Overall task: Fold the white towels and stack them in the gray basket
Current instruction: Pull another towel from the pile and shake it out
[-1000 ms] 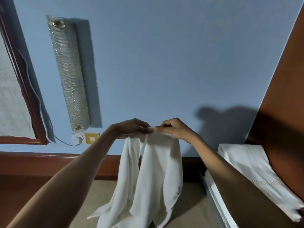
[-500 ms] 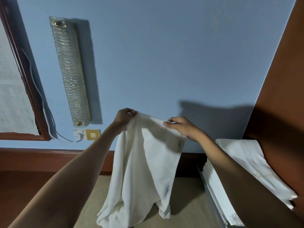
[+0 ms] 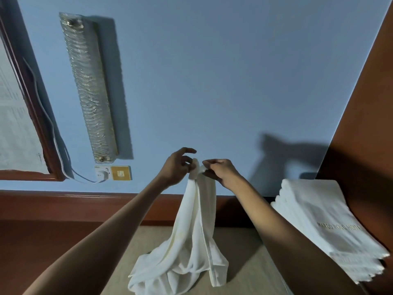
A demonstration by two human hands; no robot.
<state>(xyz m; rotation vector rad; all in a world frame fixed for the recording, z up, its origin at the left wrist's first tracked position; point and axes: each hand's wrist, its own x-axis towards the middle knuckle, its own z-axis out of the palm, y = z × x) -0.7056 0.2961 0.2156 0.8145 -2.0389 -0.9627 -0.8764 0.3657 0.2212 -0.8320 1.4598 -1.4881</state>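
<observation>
A white towel (image 3: 192, 237) hangs in front of me, bunched at its top, its lower end crumpled on the beige surface (image 3: 244, 262). My left hand (image 3: 177, 167) pinches the towel's top from the left, its index finger lifted free. My right hand (image 3: 219, 170) pinches the same top edge from the right; the two hands nearly touch. A stack of several folded white towels (image 3: 323, 222) lies at the right, the top one showing pale lettering. The gray basket is barely visible beneath that stack.
A blue wall stands close behind, with a long glass wall lamp (image 3: 89, 86), a socket with a white cable (image 3: 102, 173) and a gold switch plate (image 3: 120, 173). A framed sheet (image 3: 14, 124) hangs far left. A brown wooden panel (image 3: 365, 124) rises at the right.
The hands, spread apart holding the towel's top edge open half a second ago, have come together again. The towel now hangs narrow and its lower end rests lower on the surface.
</observation>
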